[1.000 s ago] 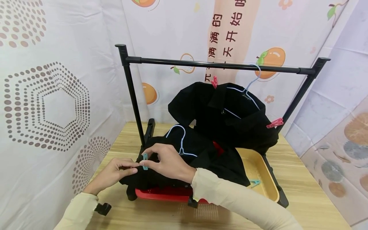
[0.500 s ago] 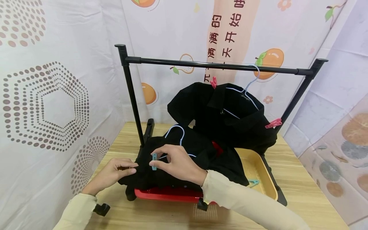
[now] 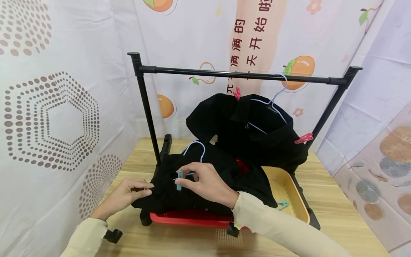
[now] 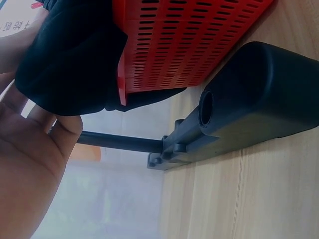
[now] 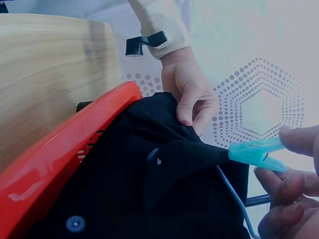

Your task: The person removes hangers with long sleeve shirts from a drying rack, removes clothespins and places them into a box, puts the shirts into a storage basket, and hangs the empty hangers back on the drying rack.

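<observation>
My left hand pinches the edge of a black shirt, which lies bunched over a red basket. Between the thumb and fingers of my right hand is a teal clothespin. In the right wrist view its tip meets a raised fold of the shirt; whether it bites the cloth I cannot tell. A light-blue hanger sits in this shirt, its hook sticking up and its lower part mostly hidden. The left wrist view shows the cloth hanging past my left fingers, beside the basket's perforated wall.
A black rack spans the table. From its bar hangs another black shirt on a blue hanger, with a pink clothespin at one shoulder and another near the collar. A yellow tray at the right holds a teal clothespin.
My right hand has moved right, away from my left hand, with the teal clothespin still pinched. My left hand has stayed at the shirt's edge. The view has shifted slightly.
</observation>
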`<move>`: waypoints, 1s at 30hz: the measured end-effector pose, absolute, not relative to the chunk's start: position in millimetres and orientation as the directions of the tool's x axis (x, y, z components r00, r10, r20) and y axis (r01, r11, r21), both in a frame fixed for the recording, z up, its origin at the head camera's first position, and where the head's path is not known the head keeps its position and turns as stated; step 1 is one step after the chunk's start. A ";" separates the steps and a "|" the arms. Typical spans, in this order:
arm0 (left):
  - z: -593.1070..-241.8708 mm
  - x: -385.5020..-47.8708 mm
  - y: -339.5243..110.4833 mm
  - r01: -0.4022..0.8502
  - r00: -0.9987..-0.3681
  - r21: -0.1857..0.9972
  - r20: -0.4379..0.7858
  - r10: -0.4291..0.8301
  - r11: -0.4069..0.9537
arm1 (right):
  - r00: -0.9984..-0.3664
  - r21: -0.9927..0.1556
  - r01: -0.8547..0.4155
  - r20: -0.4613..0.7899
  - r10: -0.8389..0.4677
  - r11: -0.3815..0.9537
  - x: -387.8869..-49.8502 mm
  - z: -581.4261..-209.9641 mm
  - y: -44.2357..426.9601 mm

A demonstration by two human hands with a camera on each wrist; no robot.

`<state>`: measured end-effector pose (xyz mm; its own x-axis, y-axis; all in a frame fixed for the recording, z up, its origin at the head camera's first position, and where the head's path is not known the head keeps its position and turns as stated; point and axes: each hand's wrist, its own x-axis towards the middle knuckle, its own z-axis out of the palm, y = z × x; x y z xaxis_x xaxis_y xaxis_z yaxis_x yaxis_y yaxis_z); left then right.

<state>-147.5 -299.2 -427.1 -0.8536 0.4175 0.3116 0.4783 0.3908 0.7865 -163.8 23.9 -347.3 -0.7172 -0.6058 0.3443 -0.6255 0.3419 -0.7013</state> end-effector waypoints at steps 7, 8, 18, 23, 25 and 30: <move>-427.6 -147.3 -299.5 0.475 -0.855 0.791 0.311 0.415 0.385 | -0.727 -0.712 -0.615 0.346 -0.593 0.339 -162.6 -348.9 33.1; -427.7 -147.2 -299.6 0.476 -0.854 0.791 0.312 0.416 0.384 | -0.728 -0.711 -0.616 0.348 -0.590 0.341 -162.6 -349.4 34.5; -424.4 -146.4 -299.6 0.462 -0.858 0.804 0.299 0.418 0.374 | -0.741 -0.696 -0.620 0.366 -0.562 0.363 -163.9 -354.7 50.4; -423.9 -146.4 -299.0 0.463 -0.857 0.803 0.298 0.420 0.376 | -0.744 -0.702 -0.618 0.378 -0.552 0.353 -164.4 -356.3 57.7; -424.5 -146.1 -299.2 0.468 -0.855 0.799 0.302 0.421 0.377 | -0.746 -0.706 -0.615 0.377 -0.550 0.351 -164.2 -356.9 60.1; -427.2 -146.2 -299.4 0.484 -0.848 0.790 0.318 0.423 0.376 | -0.756 -0.714 -0.604 0.370 -0.541 0.355 -162.5 -359.1 66.5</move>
